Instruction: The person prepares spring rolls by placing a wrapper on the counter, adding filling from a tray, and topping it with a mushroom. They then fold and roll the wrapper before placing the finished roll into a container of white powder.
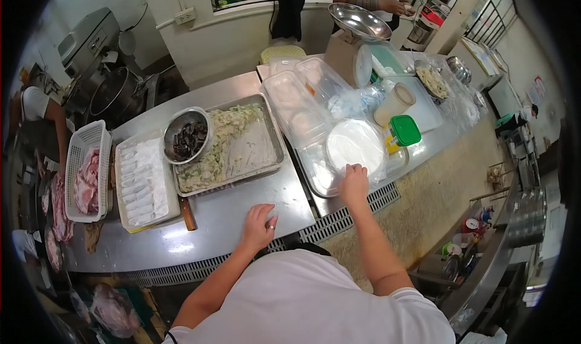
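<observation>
Single head view, steeply down over steel counter (242, 214).

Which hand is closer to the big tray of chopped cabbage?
Left. The left hand rests flat just below the tray; the right hand is off to its right, at the white wrappers.

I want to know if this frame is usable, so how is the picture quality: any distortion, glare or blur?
Head view: strong fisheye bend, so the steel table edges curve and black corners frame the picture; overhead light glares off the bare steel near the left hand and off the scale pan; the right hand on the plastic-covered stack of white rounds is sharp; the rim areas are dim and smeared.
</observation>
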Available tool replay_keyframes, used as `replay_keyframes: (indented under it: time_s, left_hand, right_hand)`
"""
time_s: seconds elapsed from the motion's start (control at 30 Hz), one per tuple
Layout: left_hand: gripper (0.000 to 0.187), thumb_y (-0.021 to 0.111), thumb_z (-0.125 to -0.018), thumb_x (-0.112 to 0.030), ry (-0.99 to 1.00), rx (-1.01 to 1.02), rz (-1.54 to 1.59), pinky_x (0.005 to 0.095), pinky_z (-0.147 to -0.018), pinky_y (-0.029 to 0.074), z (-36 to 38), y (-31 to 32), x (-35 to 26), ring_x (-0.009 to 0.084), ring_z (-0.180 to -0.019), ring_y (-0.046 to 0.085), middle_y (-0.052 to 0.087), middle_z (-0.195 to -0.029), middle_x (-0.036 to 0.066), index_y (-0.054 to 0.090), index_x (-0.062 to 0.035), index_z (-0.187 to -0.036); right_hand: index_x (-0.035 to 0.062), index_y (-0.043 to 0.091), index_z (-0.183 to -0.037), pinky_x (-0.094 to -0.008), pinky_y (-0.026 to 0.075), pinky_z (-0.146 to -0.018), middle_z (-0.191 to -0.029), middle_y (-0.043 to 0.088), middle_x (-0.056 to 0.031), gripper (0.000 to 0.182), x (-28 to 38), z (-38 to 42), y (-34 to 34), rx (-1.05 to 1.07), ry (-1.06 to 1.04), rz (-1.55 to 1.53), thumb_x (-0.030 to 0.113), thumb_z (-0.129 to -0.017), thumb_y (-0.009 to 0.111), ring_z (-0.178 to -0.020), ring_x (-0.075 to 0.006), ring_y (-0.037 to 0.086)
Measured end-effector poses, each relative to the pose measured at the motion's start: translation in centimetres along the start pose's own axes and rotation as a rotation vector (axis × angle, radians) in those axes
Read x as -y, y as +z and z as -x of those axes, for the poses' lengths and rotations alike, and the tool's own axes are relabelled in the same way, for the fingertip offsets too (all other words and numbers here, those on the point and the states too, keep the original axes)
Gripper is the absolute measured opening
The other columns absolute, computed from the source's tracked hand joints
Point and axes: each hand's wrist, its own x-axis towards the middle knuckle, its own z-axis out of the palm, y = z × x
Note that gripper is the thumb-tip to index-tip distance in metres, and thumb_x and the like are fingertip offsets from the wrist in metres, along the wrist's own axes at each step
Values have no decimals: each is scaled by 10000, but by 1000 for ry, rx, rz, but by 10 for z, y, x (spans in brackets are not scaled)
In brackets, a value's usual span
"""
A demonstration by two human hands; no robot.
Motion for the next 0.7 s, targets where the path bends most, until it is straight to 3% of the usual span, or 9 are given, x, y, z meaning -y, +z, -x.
replay_keyframes:
  time_s: [0.1, 0.2, 0.3, 0.5, 0.7]
  left_hand:
    - [372, 760, -958, -90, -6, 3, -13, 528, -1073, 516, 7, 4, 4, 466, -1201, 631, 692, -1281, 233, 677, 7, -1308]
    - [373, 761, -961, -89, -32, -12, -12, 518, -1072, 518, 10, -1, -1, 459, -1205, 632, 694, -1279, 232, 677, 8, -1311]
    - [371, 761, -965, -95, -69, -21, -37, 508, -1067, 522, 12, -5, -6, 451, -1207, 634, 695, -1277, 231, 678, 8, -1312]
    - [369, 765, -969, -108, -53, -43, -39, 502, -1066, 524, 12, -7, -8, 446, -1204, 639, 698, -1271, 230, 682, 6, -1310]
    - [373, 768, -970, -134, 12, -17, -54, 511, -1047, 526, 0, -5, -13, 432, -1191, 645, 704, -1270, 208, 682, -4, -1309]
  right_hand:
    - [16, 783, -1146, -495, 544, -955, -1157, 706, -185, 301, -25, -7, 6, 99, 0, 76, 56, -860, 696, -1097, -394, 634]
    - [33, 775, -958, -488, 540, -943, -1088, 708, -155, 116, -37, -6, 8, -59, -91, -26, 75, -855, 741, -1070, -378, 639]
    - [58, 749, -846, -482, 534, -931, -1031, 707, -138, 48, -32, -4, 3, -160, -66, -92, 89, -846, 786, -1042, -369, 644]
    - [81, 786, -914, -475, 497, -921, -978, 717, -105, 79, -20, -9, -10, -73, -10, -72, 112, -848, 816, -1028, -350, 654]
    - [100, 809, -995, -498, 476, -931, -955, 723, -94, 161, -23, -11, -6, -134, -119, -81, 124, -836, 807, -1007, -340, 656]
